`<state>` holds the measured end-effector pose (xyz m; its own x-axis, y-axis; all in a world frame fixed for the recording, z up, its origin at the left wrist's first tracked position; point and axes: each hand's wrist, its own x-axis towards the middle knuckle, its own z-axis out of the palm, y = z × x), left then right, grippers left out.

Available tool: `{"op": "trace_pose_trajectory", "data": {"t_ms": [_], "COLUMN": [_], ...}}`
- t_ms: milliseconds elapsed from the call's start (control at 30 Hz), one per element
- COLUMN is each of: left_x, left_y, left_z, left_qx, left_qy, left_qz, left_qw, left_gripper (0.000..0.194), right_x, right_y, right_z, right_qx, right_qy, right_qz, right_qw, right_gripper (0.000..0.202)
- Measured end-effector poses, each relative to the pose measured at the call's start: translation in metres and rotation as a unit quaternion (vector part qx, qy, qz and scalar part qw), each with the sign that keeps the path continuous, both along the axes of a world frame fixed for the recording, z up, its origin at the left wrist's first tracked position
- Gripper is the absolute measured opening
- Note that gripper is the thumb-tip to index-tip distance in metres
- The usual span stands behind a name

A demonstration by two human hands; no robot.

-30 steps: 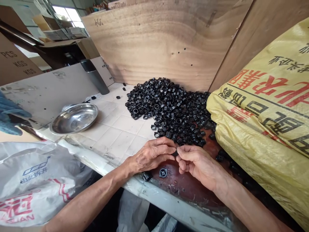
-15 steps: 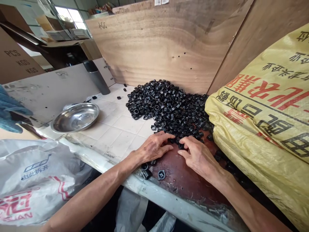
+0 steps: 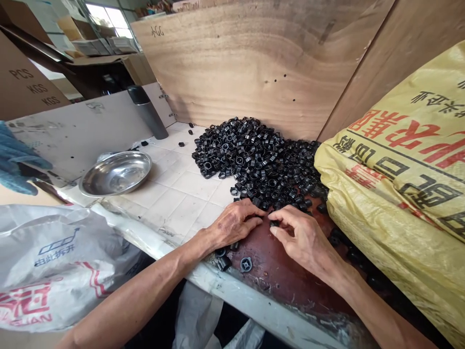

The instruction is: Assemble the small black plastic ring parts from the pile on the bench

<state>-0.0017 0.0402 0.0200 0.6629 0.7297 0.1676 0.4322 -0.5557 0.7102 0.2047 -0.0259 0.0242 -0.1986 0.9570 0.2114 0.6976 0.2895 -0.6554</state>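
A heap of small black plastic parts [image 3: 250, 155], many of them ring-shaped, lies on the worktop against a wooden board. My right hand [image 3: 303, 235] pinches one small black plastic part [image 3: 274, 223] between thumb and forefinger at the heap's near edge. Just left of it, my left hand [image 3: 236, 220] rests low over the reddish-brown surface [image 3: 279, 266], thumb and forefinger a little apart with nothing visible between them. Closer to the front edge lie a round black cap [image 3: 246, 264] and a black cylindrical piece [image 3: 224, 263], below my left wrist.
A steel bowl [image 3: 115, 173] sits on the left of the worktop, with a dark flask [image 3: 148, 112] behind it. A bulky yellow woven sack [image 3: 395, 194] borders the right side. At the lower left hangs a white plastic bag [image 3: 61, 271], below a blue glove [image 3: 20, 157].
The view has shifted slightly. My right hand has drawn its black part slightly away from the heap's edge. The left hand's fingertips have come a little closer together.
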Motion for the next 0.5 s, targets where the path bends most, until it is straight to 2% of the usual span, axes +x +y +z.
{"op": "trace_pose_trajectory", "data": {"t_ms": [67,133,200,300,400,500], "left_x": [0.0,-0.002,-0.004,-0.006,-0.007,-0.005], "left_y": [-0.001,-0.001,0.001,0.005,0.009,0.009], "left_z": [0.001,0.001,0.0,-0.003,-0.01,-0.015], "left_qx": [-0.029,-0.072,-0.091,-0.009,0.081,0.106], "left_qy": [-0.012,-0.035,-0.056,-0.036,0.004,0.005], "left_qz": [-0.01,0.02,0.086,0.17,0.19,0.167], "left_qw": [0.999,0.997,0.991,0.985,0.978,0.98], "left_gripper": [0.026,0.028,0.029,0.033,0.035,0.03], "right_x": [-0.006,-0.01,-0.009,-0.001,0.003,0.0], "right_y": [-0.003,-0.004,-0.002,0.001,0.003,0.001], "right_z": [0.002,0.001,-0.004,-0.012,-0.016,-0.012], "right_qx": [-0.014,-0.028,-0.033,-0.029,-0.01,0.017], "right_qy": [0.008,-0.009,-0.042,-0.087,-0.102,-0.07], "right_qz": [0.074,0.116,0.097,0.029,-0.003,-0.032], "right_qw": [0.997,0.993,0.994,0.995,0.995,0.997], "right_gripper": [0.021,0.03,0.041,0.046,0.038,0.031]}}
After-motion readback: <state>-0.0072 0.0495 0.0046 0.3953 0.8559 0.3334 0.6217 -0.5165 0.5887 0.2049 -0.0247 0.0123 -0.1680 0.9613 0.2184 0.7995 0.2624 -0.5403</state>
